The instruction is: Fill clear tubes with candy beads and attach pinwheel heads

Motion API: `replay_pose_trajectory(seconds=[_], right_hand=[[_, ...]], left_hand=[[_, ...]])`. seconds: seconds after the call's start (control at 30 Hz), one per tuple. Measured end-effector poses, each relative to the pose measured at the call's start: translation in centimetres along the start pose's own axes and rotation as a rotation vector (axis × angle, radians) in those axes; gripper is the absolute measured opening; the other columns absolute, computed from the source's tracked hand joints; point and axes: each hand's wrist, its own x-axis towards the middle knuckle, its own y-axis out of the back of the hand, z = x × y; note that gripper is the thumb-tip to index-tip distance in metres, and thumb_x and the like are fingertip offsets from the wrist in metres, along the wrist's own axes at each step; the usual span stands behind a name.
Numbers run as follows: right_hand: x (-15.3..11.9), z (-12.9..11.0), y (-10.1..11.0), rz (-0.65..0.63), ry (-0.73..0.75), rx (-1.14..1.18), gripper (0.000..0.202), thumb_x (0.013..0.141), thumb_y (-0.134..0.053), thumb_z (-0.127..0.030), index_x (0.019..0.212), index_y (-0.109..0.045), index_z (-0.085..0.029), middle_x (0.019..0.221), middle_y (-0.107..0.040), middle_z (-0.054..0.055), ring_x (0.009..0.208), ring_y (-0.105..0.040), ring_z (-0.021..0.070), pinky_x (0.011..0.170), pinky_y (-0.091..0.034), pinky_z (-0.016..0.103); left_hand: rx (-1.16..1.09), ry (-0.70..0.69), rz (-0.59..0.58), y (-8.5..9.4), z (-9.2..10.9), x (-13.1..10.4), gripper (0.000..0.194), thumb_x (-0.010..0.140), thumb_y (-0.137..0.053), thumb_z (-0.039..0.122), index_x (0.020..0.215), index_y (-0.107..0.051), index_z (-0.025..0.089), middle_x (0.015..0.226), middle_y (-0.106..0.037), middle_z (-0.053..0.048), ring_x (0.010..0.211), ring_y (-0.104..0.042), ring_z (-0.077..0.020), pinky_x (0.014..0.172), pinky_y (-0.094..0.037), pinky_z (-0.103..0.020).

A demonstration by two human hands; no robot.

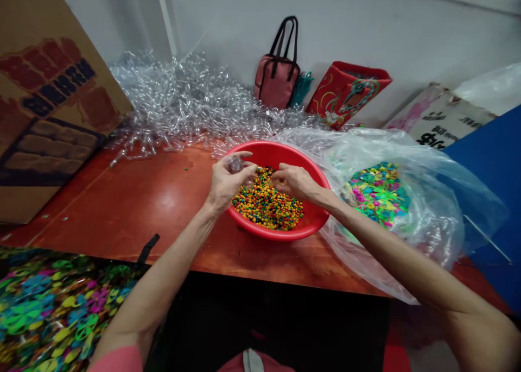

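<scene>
A red plastic bowl (313,171) holds a heap of small round balls (268,203) in yellow, orange, green and blue. Over its left rim, my left hand (227,183) curls its fingers around a clear plastic tube (235,164); whether it grips more than one, I cannot tell. My right hand (296,181) reaches into the bowl from the right, with its fingertips bent together just above the balls. Anything between those fingers is hidden. The two hands are a short way apart, thumbs toward each other.
Clear plastic tubes (183,100) are piled along the wall. Right of the bowl, a clear bag (431,198) contains colourful plastic pieces (382,195). A cardboard box (57,100) stands left; a pink bag (277,81) and red bag (345,95) stand behind. More colourful pieces (61,312) lie lower left.
</scene>
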Motion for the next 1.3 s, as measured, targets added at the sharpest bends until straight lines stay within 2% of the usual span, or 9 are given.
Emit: replay_pose_trajectory(seconds=[0.07,0.17,0.33,0.5,0.73,0.9,1.1,1.2,1.3], right_hand=[[0.0,-0.3,-1.3,-0.182,-0.061,-0.246,0.025,0.101,-0.056,-0.017,0.104,-0.08,-0.013,0.115,-0.07,0.018,0.085,-0.069,0.0227,0.07,-0.042,0.031],[0.6,-1.7,-3.1,-0.341,-0.003,-0.332,0.027,0.103,-0.05,-0.012,0.105,-0.078,-0.011,0.117,-0.07,0.021,0.086,-0.069,0.0229,0.071,-0.045,0.032],[2.2,-3.5,-3.7,-0.424,0.22,-0.167,0.02,0.09,-0.063,-0.003,0.098,-0.077,-0.015,0.108,-0.075,0.013,0.089,-0.067,0.0214,0.078,-0.05,0.03],[2.8,-4.0,-3.1,-0.499,0.241,-0.205,0.023,0.087,-0.066,-0.002,0.103,-0.076,-0.015,0.111,-0.076,0.011,0.091,-0.065,0.02,0.079,-0.05,0.028],[3.1,-3.5,-3.2,-0.46,0.165,-0.249,0.016,0.087,-0.077,-0.013,0.102,-0.078,-0.016,0.097,-0.077,0.01,0.088,-0.07,0.0235,0.07,-0.042,0.029],[3.0,-4.4,-3.8,-0.411,0.194,-0.214,0.014,0.09,-0.07,-0.012,0.103,-0.075,-0.012,0.105,-0.077,0.013,0.091,-0.067,0.023,0.073,-0.043,0.031],[3.4,-6.9,-4.5,-0.349,0.271,0.081,0.021,0.082,-0.061,0.002,0.094,-0.071,-0.012,0.091,-0.071,0.006,0.077,-0.056,0.0164,0.069,-0.04,0.029],[3.3,-6.2,-3.7,-0.34,0.328,0.264,0.02,0.079,-0.064,0.002,0.09,-0.07,-0.013,0.079,-0.063,-0.001,0.07,-0.05,0.0134,0.065,-0.036,0.027],[3.1,-4.4,-2.5,-0.289,0.42,0.38,0.018,0.084,-0.071,-0.009,0.101,-0.074,-0.015,0.087,-0.064,-0.001,0.077,-0.053,0.0147,0.07,-0.041,0.027]], left_hand=[[-0.09,-0.018,0.073,0.1,0.0,0.1,0.04,0.065,-0.099,0.034,0.095,-0.076,0.019,0.067,-0.073,0.002,0.052,-0.066,-0.0113,0.049,-0.055,-0.022],[-0.153,-0.038,0.097,0.2,0.0,0.3,0.045,0.063,-0.102,0.041,0.091,-0.072,0.021,0.065,-0.07,0.004,0.05,-0.064,-0.0105,0.049,-0.054,-0.023],[-0.208,-0.007,0.054,0.4,-0.1,0.3,0.052,0.061,-0.103,0.045,0.094,-0.07,0.022,0.067,-0.068,0.005,0.052,-0.064,-0.0106,0.05,-0.054,-0.024],[-0.221,0.023,0.053,0.3,-0.1,0.4,0.05,0.061,-0.103,0.041,0.094,-0.07,0.023,0.068,-0.067,0.005,0.053,-0.063,-0.0108,0.051,-0.055,-0.026],[-0.206,-0.014,0.076,0.3,-0.1,0.3,0.045,0.064,-0.101,0.041,0.094,-0.072,0.024,0.068,-0.069,0.005,0.052,-0.063,-0.011,0.052,-0.055,-0.026],[-0.198,-0.019,0.116,0.3,-0.2,0.3,0.043,0.065,-0.101,0.04,0.092,-0.072,0.024,0.068,-0.069,0.005,0.054,-0.062,-0.0107,0.053,-0.054,-0.025],[-0.217,-0.034,0.139,0.3,-0.2,0.5,0.045,0.062,-0.102,0.038,0.091,-0.072,0.023,0.068,-0.068,0.005,0.057,-0.064,-0.0115,0.056,-0.057,-0.026],[-0.222,-0.037,0.149,0.3,-0.2,0.5,0.049,0.06,-0.103,0.039,0.091,-0.071,0.022,0.067,-0.068,0.005,0.055,-0.063,-0.0106,0.055,-0.056,-0.025],[-0.23,-0.033,0.138,0.3,-0.2,0.5,0.05,0.059,-0.104,0.04,0.091,-0.07,0.022,0.067,-0.068,0.005,0.054,-0.063,-0.0099,0.054,-0.055,-0.023]])
